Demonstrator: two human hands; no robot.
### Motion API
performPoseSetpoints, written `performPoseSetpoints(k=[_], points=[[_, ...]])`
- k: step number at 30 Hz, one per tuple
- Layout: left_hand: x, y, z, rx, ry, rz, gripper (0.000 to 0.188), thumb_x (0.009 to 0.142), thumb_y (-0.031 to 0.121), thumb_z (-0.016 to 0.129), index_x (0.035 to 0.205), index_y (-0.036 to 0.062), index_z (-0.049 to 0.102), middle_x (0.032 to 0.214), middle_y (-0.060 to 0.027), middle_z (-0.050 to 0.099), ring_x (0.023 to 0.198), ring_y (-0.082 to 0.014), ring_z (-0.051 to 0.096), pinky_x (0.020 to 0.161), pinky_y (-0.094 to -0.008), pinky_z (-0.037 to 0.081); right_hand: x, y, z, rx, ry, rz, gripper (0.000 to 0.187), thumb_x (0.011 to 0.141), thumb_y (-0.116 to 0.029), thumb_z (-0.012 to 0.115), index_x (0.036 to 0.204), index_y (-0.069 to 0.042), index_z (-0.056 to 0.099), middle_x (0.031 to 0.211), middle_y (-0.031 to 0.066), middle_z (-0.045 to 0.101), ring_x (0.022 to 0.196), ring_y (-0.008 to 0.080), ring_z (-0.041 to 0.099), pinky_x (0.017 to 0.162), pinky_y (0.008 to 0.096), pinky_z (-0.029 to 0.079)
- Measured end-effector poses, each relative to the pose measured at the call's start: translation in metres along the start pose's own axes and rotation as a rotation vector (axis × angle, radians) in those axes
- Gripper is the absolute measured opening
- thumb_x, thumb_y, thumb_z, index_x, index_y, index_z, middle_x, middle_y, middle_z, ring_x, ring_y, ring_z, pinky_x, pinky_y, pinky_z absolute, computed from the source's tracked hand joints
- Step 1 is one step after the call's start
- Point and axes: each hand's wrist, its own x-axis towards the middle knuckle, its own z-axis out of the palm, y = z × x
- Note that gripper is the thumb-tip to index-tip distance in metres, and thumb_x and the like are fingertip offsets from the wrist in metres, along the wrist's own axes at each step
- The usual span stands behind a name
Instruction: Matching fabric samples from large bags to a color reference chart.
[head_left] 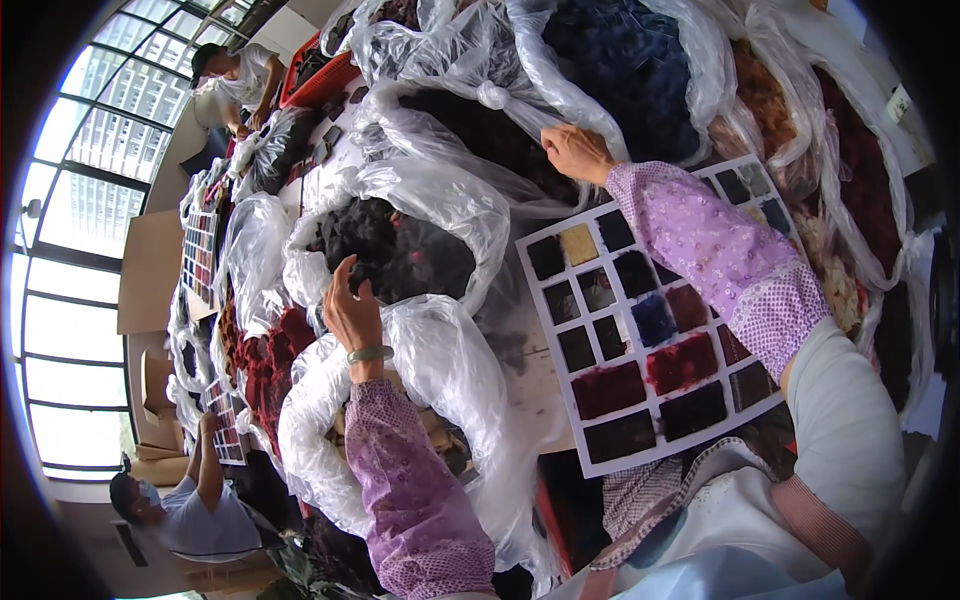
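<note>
My left hand (352,312), with a band at the wrist, hovers at the left edge of a clear plastic bag of black fluffy fibre (405,250). Its fingers are bent but apart, and I see nothing in them. Farther off to the right, my right hand (580,153) is above the edge of another plastic bag of very dark fibre (490,135). The fingers there are curled together; whatever they may hold is not visible. Beneath my right forearm lies a white gridded board (592,372) with squares of black, blue, red and tan fibre. My right sleeve covers part of it.
Open bags of navy fibre (620,70), orange-brown fibre (765,95) and dark red fibre (855,170) crowd the far right. Red fibre (275,370) lies at left. Two people work along the left side, near more gridded boards (198,255). A red basket (325,78) stands behind.
</note>
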Motion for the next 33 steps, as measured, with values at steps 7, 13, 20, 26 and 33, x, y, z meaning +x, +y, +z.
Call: performPoseSetpoints(k=[7,13,20,26,33], points=[[0.002,0.023,0.003,-0.076,-0.012,-0.023,0.045,0.065,0.001,0.062,0.107,0.0154,0.056,0.082,-0.0088,0.057,0.078,-0.0257,0.058,0.069,-0.0357,0.045,-0.017,0.008,0.004,-0.210,-0.429,0.030,0.026,0.062,-0.026,0.062,0.078,-0.007,0.064,0.082,0.0130,0.063,0.083,0.0295,0.059,0.074,0.0381,0.046],[-0.001,0.016,-0.009,-0.130,-0.039,-0.118,0.042,0.065,0.005,0.064,0.105,0.0162,0.058,0.078,-0.0076,0.057,0.069,-0.0221,0.056,0.064,-0.0329,0.045,0.008,0.014,-0.021,0.366,-0.532,0.328,0.030,0.064,-0.014,0.061,0.090,-0.003,0.053,0.071,0.0070,0.060,0.059,0.0121,0.060,0.053,0.0273,0.044],[-0.007,0.035,-0.010,-0.231,-0.050,-0.117,0.041,0.065,0.007,0.065,0.104,0.0163,0.059,0.075,-0.0060,0.055,0.063,-0.0178,0.054,0.061,-0.0298,0.045,0.005,0.043,-0.017,-0.020,-0.349,0.101,0.030,0.062,-0.015,0.061,0.091,-0.006,0.056,0.072,0.0099,0.060,0.060,0.0165,0.058,0.057,0.0289,0.044],[-0.026,0.075,-0.008,-0.397,-0.246,-0.019,0.039,0.064,0.003,0.064,0.102,0.0124,0.059,0.079,-0.0077,0.057,0.069,-0.0189,0.056,0.063,-0.0300,0.046,0.002,0.028,-0.025,-0.135,-0.382,0.176,0.022,0.063,-0.013,0.060,0.084,-0.010,0.061,0.087,0.0077,0.063,0.079,0.0174,0.061,0.067,0.0302,0.046],[-0.051,0.103,0.001,-0.429,-0.341,0.065,0.040,0.062,0.002,0.065,0.101,0.0125,0.059,0.077,-0.0077,0.057,0.065,-0.0211,0.056,0.062,-0.0308,0.046,-0.003,0.025,-0.029,0.430,-0.616,0.267,0.029,0.060,-0.018,0.063,0.088,-0.013,0.062,0.086,0.0113,0.062,0.086,0.0217,0.059,0.074,0.0326,0.045]])
